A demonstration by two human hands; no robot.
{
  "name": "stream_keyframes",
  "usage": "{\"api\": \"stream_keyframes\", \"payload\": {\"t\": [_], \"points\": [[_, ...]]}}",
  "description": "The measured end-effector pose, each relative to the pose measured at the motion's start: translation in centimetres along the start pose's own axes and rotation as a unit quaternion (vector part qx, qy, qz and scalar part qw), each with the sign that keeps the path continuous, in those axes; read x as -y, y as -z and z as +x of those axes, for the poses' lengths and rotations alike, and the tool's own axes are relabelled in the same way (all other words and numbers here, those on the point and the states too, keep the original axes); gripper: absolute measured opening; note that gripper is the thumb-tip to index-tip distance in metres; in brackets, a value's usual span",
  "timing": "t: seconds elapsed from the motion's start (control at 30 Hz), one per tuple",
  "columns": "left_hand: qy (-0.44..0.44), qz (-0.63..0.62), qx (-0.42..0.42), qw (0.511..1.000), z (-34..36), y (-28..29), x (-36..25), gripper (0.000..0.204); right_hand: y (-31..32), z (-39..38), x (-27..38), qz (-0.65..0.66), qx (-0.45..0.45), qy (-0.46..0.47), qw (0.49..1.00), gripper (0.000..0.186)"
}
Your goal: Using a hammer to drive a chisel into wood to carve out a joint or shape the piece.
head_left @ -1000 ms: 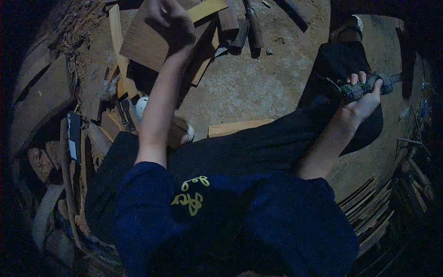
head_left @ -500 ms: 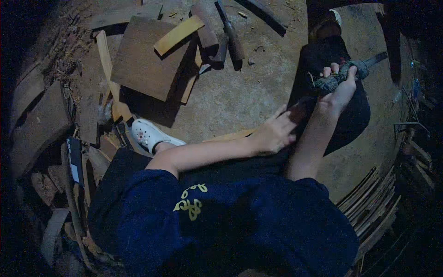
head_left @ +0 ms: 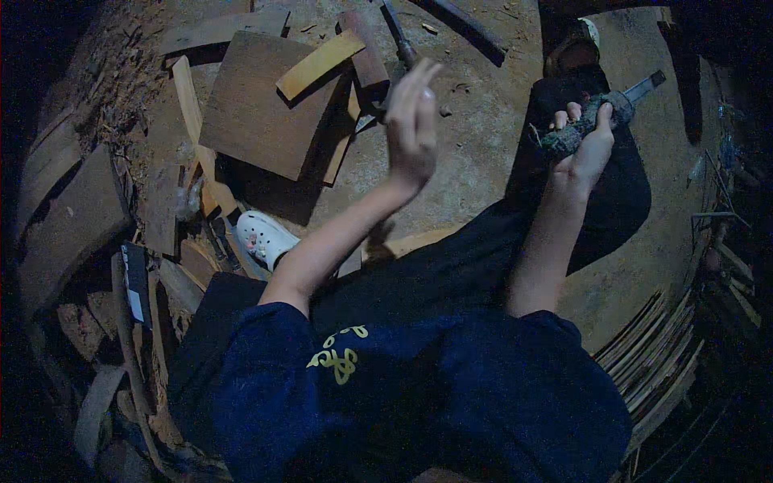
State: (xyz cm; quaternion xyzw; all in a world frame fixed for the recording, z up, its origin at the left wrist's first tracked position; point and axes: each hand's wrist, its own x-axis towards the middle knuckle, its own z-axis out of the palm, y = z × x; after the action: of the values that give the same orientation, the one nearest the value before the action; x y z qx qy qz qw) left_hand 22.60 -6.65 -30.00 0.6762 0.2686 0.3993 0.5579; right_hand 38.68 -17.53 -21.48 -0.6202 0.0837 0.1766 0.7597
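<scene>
My right hand (head_left: 592, 149) grips a chisel (head_left: 569, 138) by its thick, dark, wrapped handle. Its flat metal blade points up and to the right, above my dark trouser leg. Raised over the floor at the centre, my left hand (head_left: 412, 137) has its fingers stretched out and holds nothing that I can see. Just beyond its fingertips lies a long dark tool (head_left: 401, 36), partly hidden by the hand. A reddish-brown wood block (head_left: 366, 60) lies to the left of that tool.
A square brown board (head_left: 262, 113) carries a yellowish wood strip (head_left: 320, 64). A dark bar (head_left: 463, 28) lies at the far side. Wood offcuts (head_left: 68, 217) crowd the left, near my white clog (head_left: 266, 239). Thin slats (head_left: 648, 346) are stacked at the right.
My left hand has moved from beside my right leg up and left, toward the tools on the floor. The chisel in my right hand has turned slightly, its blade now catching light.
</scene>
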Motion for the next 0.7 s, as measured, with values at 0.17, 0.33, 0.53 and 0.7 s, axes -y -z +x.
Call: {"api": "stream_keyframes", "payload": {"t": [0.17,0.33,0.53,0.7], "points": [[-0.1,0.227,-0.079,0.966,4.8,4.4,4.5,0.041,0.9,1.6,-1.6,0.074,0.078,-0.062,0.992,0.034],[-0.063,0.471,-0.084,0.876,7.2,9.1,8.3,0.052,-2.8,1.9,-4.9,0.256,0.29,-0.261,0.884,0.03],[-0.039,0.559,-0.054,0.827,7.5,10.3,10.6,0.051,-8.1,3.5,-10.0,0.426,0.348,-0.405,0.731,0.029],[-0.021,0.46,-0.125,0.879,8.3,11.2,10.3,0.048,-10.4,3.8,-13.0,0.299,0.371,-0.426,0.77,0.031]]}}
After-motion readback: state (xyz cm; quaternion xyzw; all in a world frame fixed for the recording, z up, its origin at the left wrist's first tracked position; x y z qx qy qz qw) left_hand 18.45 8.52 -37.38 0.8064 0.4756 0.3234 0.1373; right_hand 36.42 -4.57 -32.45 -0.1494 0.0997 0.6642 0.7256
